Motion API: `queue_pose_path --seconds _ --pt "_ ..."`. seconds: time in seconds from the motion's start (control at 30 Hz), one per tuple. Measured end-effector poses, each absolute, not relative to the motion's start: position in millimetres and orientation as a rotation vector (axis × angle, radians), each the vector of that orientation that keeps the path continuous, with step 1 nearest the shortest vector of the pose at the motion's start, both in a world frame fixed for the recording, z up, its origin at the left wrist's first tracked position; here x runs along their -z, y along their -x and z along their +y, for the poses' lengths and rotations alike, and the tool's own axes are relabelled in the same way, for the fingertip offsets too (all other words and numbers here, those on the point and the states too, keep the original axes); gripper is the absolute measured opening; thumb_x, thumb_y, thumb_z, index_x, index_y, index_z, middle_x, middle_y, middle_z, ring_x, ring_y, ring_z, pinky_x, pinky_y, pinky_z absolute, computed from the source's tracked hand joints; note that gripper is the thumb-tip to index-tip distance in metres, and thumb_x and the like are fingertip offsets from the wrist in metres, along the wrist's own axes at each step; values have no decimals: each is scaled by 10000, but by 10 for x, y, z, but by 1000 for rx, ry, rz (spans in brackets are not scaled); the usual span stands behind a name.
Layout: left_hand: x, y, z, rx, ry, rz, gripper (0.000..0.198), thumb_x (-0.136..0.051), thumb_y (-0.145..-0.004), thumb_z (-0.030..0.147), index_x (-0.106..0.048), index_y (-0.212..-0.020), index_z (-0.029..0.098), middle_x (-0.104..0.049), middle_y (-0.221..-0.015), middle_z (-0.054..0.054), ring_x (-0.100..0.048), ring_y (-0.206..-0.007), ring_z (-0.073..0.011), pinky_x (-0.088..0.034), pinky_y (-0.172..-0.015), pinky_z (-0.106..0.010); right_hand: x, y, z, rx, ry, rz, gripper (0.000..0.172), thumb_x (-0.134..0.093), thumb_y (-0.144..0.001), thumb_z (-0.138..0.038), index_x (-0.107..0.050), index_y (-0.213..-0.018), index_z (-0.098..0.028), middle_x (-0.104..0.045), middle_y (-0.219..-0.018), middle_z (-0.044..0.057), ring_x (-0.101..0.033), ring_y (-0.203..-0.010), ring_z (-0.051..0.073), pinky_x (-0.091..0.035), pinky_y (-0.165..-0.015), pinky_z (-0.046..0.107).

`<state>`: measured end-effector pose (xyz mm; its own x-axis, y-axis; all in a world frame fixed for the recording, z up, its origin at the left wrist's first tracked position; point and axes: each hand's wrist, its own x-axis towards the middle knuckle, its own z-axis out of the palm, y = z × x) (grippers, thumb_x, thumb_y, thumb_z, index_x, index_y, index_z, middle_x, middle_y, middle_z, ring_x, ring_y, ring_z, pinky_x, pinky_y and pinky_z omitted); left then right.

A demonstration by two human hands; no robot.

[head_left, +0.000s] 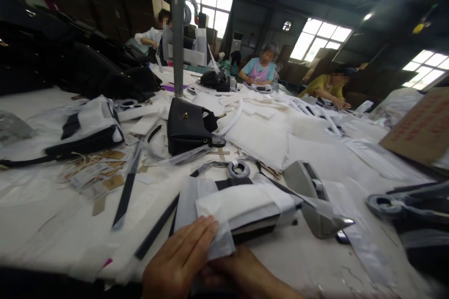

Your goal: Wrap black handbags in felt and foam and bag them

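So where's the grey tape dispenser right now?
In the head view, the grey tape dispenser sits right of centre on the table, just right of the wrapped bundle.

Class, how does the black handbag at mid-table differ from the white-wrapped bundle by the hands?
The black handbag shows its front and gold-coloured clasp bare, while the white-wrapped bundle is largely covered by pale sheets. The left hand touches the bundle; no hand touches the handbag. The bundle lies nearer the camera than the handbag. Both show black surfaces.

The site was a bag workshop: workers (259,72) were positioned along a shared worktable (28,229) bearing black handbags (184,126), white sheets (261,140) and tags (114,182).
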<state>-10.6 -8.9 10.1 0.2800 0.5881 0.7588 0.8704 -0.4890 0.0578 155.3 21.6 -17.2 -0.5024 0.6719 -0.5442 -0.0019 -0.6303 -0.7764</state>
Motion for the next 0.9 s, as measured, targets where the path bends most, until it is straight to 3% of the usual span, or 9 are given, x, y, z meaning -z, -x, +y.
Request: queue_pose_path --seconds 0.1,0.17,0.27,0.37,0.5,0.67,0.8,0.9 --pt "-27 135 5 1038 2177 -1367 299 -441 -1002 152 -639 -1227 141 -722 -1167 -43 -678 -1057 -154 -453 -995 -252 177 -1622 98 -2200 1227 -1005 342 -770 -779 -410 -668 -902 -108 -678 -813 43 -671 -714 150 -557 -712 287" --pt "-15 168 58 1000 2185 -1412 298 -489 -995 212 -616 -1258 154 -718 -1176 -46 -685 -1041 -167 -482 -949 -263 177 -1685 40 -2057 1214 -1286 307 -692 -839 -435 -665 -881 -132 -676 -789 45 -661 -649 149 -541 -615 262" --pt "-37 205 104 953 2208 -1488 332 -549 -969 267 -588 -1289 185 -706 -1201 -41 -686 -1040 -180 -507 -913 -271 164 -1781 -4 -1415 1080 -1945 184 -561 -942 -304 -689 -976 -176 -698 -898 74 -673 -783 184 -545 -701 285" --pt "-48 215 116 923 2234 -1535 355 -578 -951 292 -576 -1296 207 -701 -1210 -38 -684 -1048 -188 -517 -904 -269 185 -1799 54 -743 856 -2284 229 -548 -958 -222 -652 -1158 -185 -693 -1071 107 -649 -947 223 -532 -829 327" --pt "-42 211 121 891 2229 -1591 379 -601 -931 258 -563 -1307 230 -695 -1222 -29 -679 -1058 -192 -519 -903 -269 318 -1653 238 -367 827 -2457 344 -688 -882 -256 -625 -1205 -160 -701 -1093 111 -626 -948 256 -526 -819 355" --pt "-89 216 162 869 2215 -1609 414 -646 -892 232 -564 -1298 232 -699 -1208 -28 -681 -1045 -200 -523 -884 -275 406 -1568 325 -163 816 -2509 60 -644 -901 -172 -699 -917 -191 -714 -875 55 -607 -808 202 -465 -706 293" --pt "-118 210 180 849 2214 -1623 435 -676 -871 242 -564 -1291 228 -701 -1198 -26 -674 -1054 -202 -519 -894 -277 287 -1729 181 -262 690 -2503 131 -547 -943 -167 -672 -917 -195 -689 -817 46 -579 -743 179 -432 -678 282" --pt "-112 189 176 837 2221 -1626 432 -664 -876 254 -561 -1294 222 -696 -1204 -35 -668 -1066 -203 -517 -910 -280 186 -1800 6 -669 867 -2287 164 -477 -952 -187 -640 -933 -195 -687 -875 61 -603 -779 174 -450 -713 283"
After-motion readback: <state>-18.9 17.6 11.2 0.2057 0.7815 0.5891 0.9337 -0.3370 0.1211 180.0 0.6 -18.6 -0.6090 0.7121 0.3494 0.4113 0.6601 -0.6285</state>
